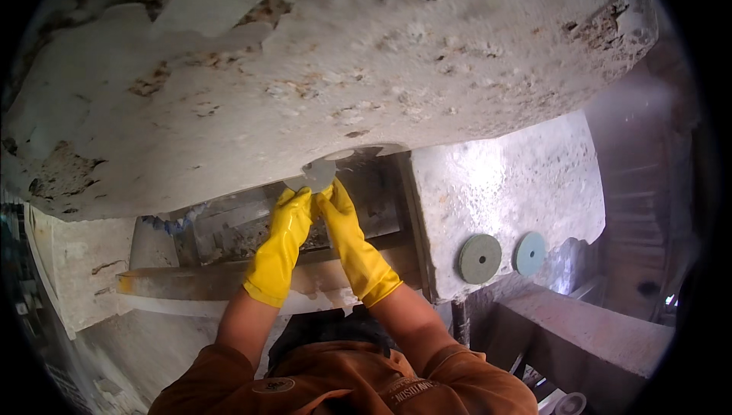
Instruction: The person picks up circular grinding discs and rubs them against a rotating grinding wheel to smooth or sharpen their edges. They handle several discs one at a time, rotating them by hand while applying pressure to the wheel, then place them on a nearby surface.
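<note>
My left hand [286, 221] and my right hand [341, 217], both in long yellow rubber gloves, come together at the lower edge of a large pale stone block [366, 72]. Their fingers are closed on the near rim of a thin grey disc [320, 176]. The disc lies up against the stone beside a rounded hollow in its edge. I cannot tell whether the disc touches the stone, and part of its outline is hidden by the gloves.
On a wet stone slab [526, 179] at the right rest a grey-green disc [470, 259] and a light blue disc [522, 253], each with a centre hole. A rounded beam [206, 284] runs under my forearms. Another stone block [84, 262] stands at left, a ledge [595, 327] at lower right.
</note>
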`<state>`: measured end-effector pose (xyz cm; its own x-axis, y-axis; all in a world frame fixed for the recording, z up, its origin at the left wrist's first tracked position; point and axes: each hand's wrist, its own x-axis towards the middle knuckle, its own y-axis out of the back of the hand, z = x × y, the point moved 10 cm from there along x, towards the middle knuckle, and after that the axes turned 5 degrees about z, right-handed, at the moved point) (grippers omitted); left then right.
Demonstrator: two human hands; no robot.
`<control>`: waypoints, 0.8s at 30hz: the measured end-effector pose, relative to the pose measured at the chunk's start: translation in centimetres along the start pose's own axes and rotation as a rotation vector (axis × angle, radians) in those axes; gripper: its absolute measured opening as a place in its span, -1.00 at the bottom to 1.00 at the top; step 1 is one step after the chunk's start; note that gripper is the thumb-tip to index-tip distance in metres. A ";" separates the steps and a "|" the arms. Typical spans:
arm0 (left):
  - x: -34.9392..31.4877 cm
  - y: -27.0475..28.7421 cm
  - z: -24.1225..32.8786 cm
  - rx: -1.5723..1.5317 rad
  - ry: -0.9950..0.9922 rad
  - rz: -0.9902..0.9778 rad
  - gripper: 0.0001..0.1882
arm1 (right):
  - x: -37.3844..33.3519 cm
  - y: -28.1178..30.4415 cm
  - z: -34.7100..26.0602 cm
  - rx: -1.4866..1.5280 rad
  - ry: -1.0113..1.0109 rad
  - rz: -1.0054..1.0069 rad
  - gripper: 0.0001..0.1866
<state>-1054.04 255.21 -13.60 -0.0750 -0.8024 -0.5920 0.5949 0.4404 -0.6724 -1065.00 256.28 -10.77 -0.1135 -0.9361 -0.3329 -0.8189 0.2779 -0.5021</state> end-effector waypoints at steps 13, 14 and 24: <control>10.0 4.4 -0.2 -0.009 0.038 0.022 -0.70 | 6.7 -1.6 1.8 0.131 -0.025 -0.021 -0.56; 10.5 4.4 0.5 0.331 -0.055 0.049 -0.70 | 7.2 -1.0 1.6 0.127 -0.043 -0.011 -0.53; 11.4 1.4 1.2 0.158 -0.093 0.027 -0.74 | 9.4 0.0 3.0 0.026 -0.155 -0.002 -0.64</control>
<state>-1053.08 246.14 -20.76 0.0129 -0.8284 -0.5600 0.7144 0.3995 -0.5745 -1064.38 248.12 -16.34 -0.0218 -0.8927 -0.4501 -0.8041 0.2832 -0.5228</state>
